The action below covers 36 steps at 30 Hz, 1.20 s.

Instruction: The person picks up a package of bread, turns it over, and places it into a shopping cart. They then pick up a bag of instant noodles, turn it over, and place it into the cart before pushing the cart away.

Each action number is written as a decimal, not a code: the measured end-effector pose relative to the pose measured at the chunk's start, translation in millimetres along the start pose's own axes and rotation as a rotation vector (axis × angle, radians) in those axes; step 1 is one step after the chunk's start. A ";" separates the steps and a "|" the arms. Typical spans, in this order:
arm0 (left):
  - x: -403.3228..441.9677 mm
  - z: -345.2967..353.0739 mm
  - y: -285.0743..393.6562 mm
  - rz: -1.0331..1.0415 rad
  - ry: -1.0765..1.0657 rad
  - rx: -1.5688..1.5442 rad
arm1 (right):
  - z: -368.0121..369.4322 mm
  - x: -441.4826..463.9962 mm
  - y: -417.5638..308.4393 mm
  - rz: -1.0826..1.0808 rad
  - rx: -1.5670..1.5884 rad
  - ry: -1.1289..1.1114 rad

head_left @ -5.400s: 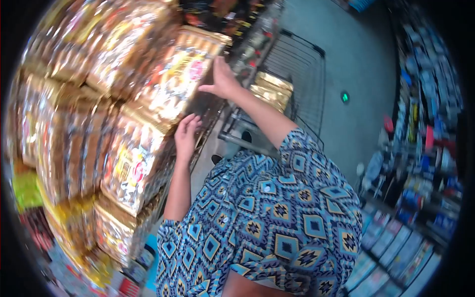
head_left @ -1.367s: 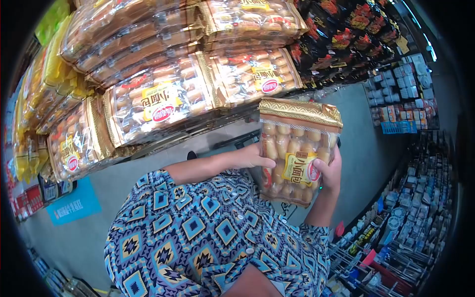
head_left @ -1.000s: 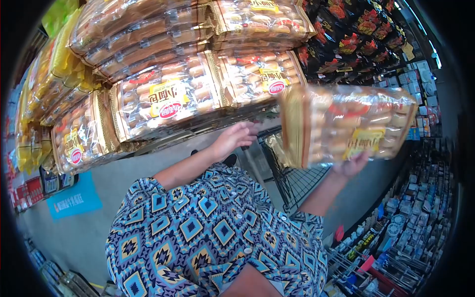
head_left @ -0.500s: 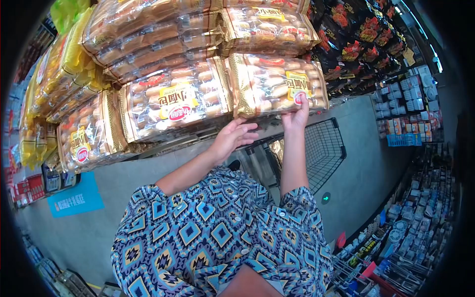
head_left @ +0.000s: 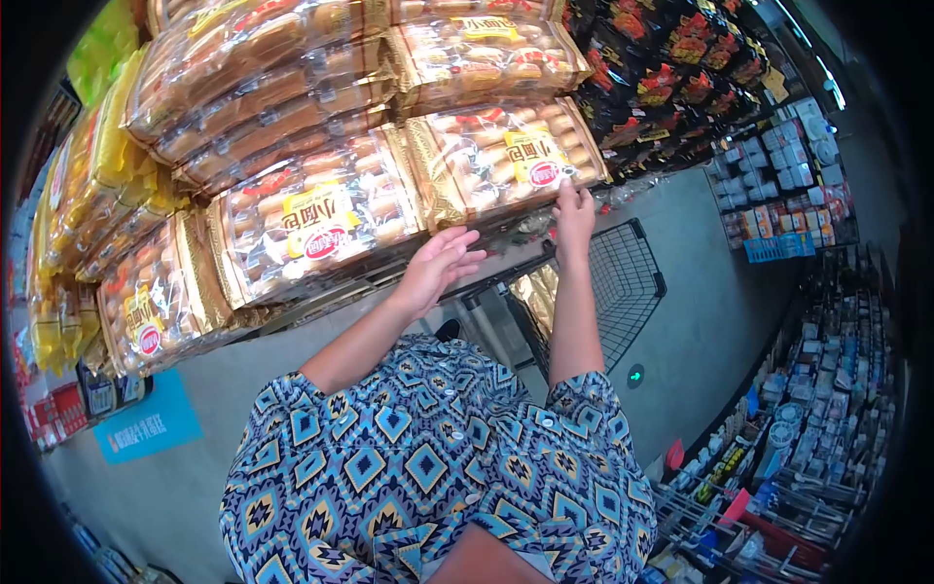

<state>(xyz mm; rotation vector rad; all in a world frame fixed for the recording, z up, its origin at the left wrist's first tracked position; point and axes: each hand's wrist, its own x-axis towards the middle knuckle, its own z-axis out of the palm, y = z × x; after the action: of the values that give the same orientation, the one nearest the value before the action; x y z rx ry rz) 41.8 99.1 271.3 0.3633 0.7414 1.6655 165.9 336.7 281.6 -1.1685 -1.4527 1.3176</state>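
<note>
A clear bag of small bread rolls with gold edges and a yellow label lies on the display's front row. My right hand is at its front right corner, fingertips against the edge beside the red-and-white logo, not wrapped around it. Below the bag's front left corner is my left hand, open and holding nothing, its fingers pointing right. Another bread roll bag lies flat to the left, and a further bread bag sits at the far left end. More bread bags are stacked behind.
Below the shelf edge stands a wire shopping cart with a gold package in or beside it. Yellow bags are piled at left, black bags at back right. Goods racks line the right side. A blue sign shows at lower left.
The front right bread bag has settled back flat onto the row. My right thumb has come off its top, and the hand has slid down to its edge. The view has shifted slightly.
</note>
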 end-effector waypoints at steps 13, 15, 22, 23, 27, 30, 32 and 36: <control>5.8 -17.7 -5.1 0.022 0.038 0.140 | 34.7 -32.9 6.8 -0.391 -0.583 -0.144; 2.5 -27.4 -5.6 -0.053 -0.001 0.169 | 30.2 -36.9 10.9 -0.393 -0.583 -0.137; -32.2 -98.1 -44.6 -0.404 0.057 0.330 | 27.4 -71.8 26.5 -0.321 -0.522 -0.190; -37.0 -108.2 -51.9 -0.445 0.159 0.387 | 31.0 -72.7 26.4 -0.318 -0.517 -0.205; -56.5 -116.9 -53.3 -0.478 0.291 0.390 | 41.5 -67.4 25.0 -0.326 -0.556 -0.209; -58.4 -112.8 -48.6 -0.422 0.280 0.403 | 47.7 -62.2 29.5 -0.367 -0.586 -0.201; -51.3 -99.1 -45.0 -0.384 0.257 0.447 | 46.8 -59.1 33.9 -0.398 -0.614 -0.191; -25.6 -34.1 -11.5 0.013 0.048 0.487 | 43.0 -58.1 34.7 -0.429 -0.614 -0.190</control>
<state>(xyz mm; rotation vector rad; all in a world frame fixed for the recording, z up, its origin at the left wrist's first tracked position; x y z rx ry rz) 35.8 66.2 242.5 0.6715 1.1849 1.4961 140.6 271.1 243.1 -1.0230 -2.1983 0.7130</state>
